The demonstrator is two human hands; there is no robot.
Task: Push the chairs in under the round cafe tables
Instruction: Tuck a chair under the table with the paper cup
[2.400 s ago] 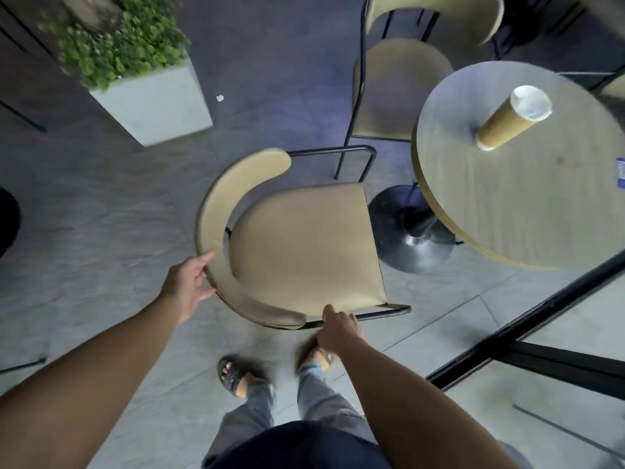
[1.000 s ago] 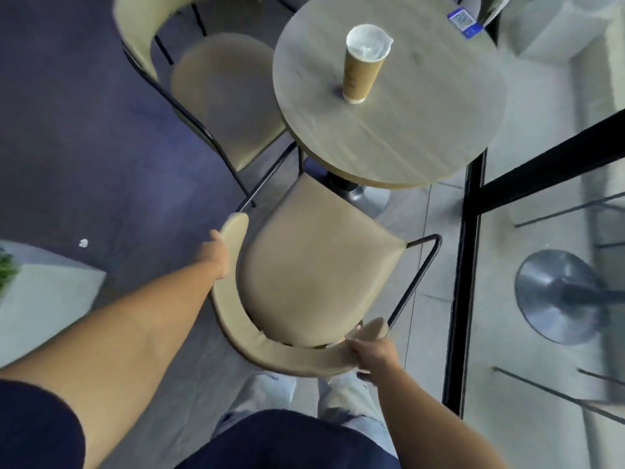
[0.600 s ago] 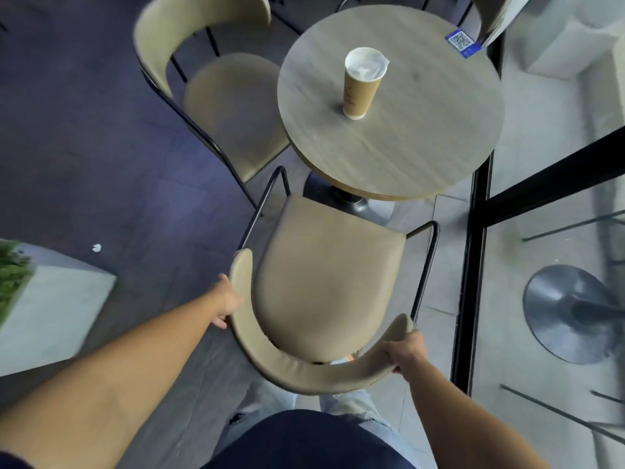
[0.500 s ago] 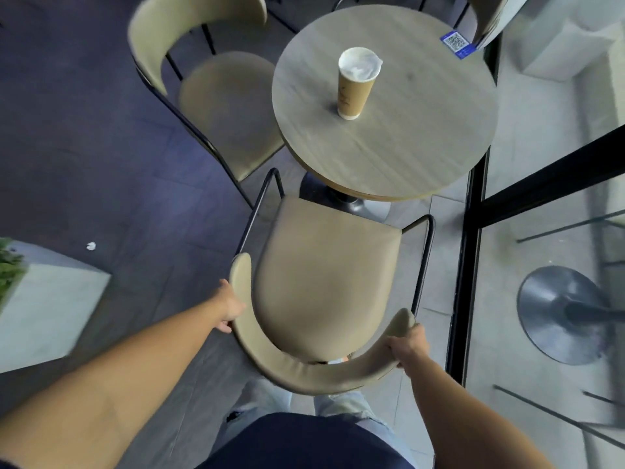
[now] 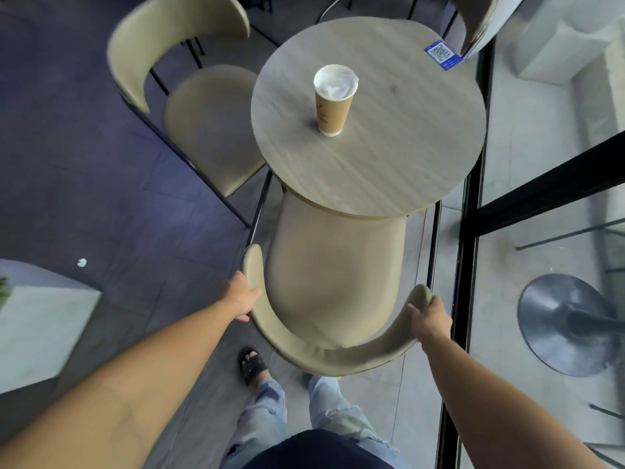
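Your left grip [image 5: 240, 296] clenched on one end of the chair [image 5: 333, 269] back, your right grip [image 5: 429, 319] on the other, seat front under the round desk [image 5: 399, 164], cup [image 5: 333, 99] upright on it.

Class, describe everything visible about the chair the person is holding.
The beige padded chair with a thin black metal frame has a curved backrest and smooth cushioned seat. It stands upright; the seat's front end is hidden under the round wood-grain table. The left hand and right hand grip the backrest's two ends.
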